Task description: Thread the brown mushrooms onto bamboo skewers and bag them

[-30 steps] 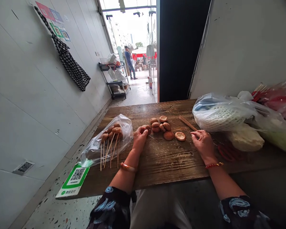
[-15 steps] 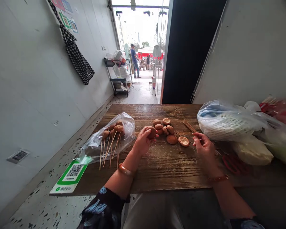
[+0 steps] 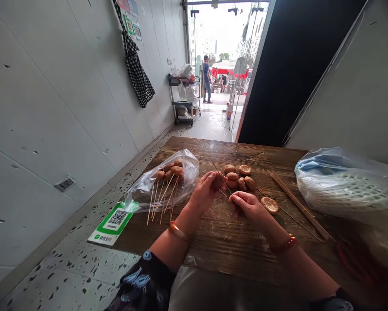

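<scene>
My left hand (image 3: pixel 203 192) is closed around a brown mushroom cap (image 3: pixel 217 183), partly hidden by the fingers. Pinched in my right hand (image 3: pixel 248 205) is a thin wooden skewer (image 3: pixel 222 179), which slants up and left across the front of that cap. Whether its tip touches the cap I cannot tell. Several loose mushroom caps (image 3: pixel 232 177) lie just beyond my hands, and one cap (image 3: pixel 270 205) with its pale hollow side up rests right of my right hand. To the left, several skewered mushrooms (image 3: pixel 177 170) lie on a clear plastic bag (image 3: pixel 190 166).
A bundle of skewers (image 3: pixel 299 205) lies on the wooden table (image 3: pixel 226 255) at right, beside a large plastic bag (image 3: pixel 352 185). Red-handled scissors (image 3: pixel 352 263) lie dimly at the right edge. A green payment card (image 3: pixel 111 224) sits at the left corner.
My right hand has moved left from the skewer bundle to my left hand, bringing a skewer. My left hand still holds the mushroom cap. The view has turned left and tilted.
</scene>
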Demonstrator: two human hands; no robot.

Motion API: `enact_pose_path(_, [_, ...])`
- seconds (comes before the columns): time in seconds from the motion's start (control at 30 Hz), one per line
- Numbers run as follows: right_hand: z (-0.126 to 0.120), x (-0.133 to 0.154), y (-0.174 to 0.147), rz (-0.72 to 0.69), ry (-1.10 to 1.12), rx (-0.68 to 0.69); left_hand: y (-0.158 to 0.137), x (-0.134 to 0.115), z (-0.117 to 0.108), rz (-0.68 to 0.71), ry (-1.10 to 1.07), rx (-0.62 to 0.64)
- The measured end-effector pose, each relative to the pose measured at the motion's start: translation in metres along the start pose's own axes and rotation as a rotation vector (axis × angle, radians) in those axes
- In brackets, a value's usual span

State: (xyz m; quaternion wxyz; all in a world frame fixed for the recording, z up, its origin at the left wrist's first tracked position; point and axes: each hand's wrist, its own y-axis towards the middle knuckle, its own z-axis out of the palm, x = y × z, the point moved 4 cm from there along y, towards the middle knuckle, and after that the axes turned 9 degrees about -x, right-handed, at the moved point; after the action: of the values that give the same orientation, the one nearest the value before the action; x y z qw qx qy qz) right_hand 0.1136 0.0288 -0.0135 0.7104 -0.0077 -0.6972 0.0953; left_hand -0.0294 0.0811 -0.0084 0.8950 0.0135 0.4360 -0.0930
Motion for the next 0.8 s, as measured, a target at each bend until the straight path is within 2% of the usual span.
enact_pose_path(0.1, [0.005,0.005,0.004,-0.006,-0.076,0.087,-0.002,0.001,0.002,-0.009,0.054,-0.028])
enact_pose_path(0.2, [0.007,0.016,0.007,-0.082,-0.122,0.123,-0.001,0.005,0.001,0.007,0.178,-0.034])
enact_pose_path(0.33, [-0.003,0.021,0.012,-0.201,-0.042,-0.021,0.0,0.012,-0.001,-0.018,0.37,-0.006])
enact_pose_path(0.43, [-0.016,0.014,0.015,-0.196,0.052,-0.137,-0.001,0.017,-0.002,-0.13,0.413,0.018])
enact_pose_path(0.5, [-0.024,0.008,0.017,-0.182,0.075,-0.165,-0.002,0.016,0.0,-0.151,0.396,0.018])
enact_pose_path(0.67, [-0.033,0.007,0.016,-0.228,0.002,-0.211,-0.002,0.008,0.007,-0.069,0.342,0.068])
enact_pose_path(0.8, [-0.025,0.006,0.011,-0.138,-0.039,-0.163,0.001,0.005,0.002,0.001,0.307,0.067])
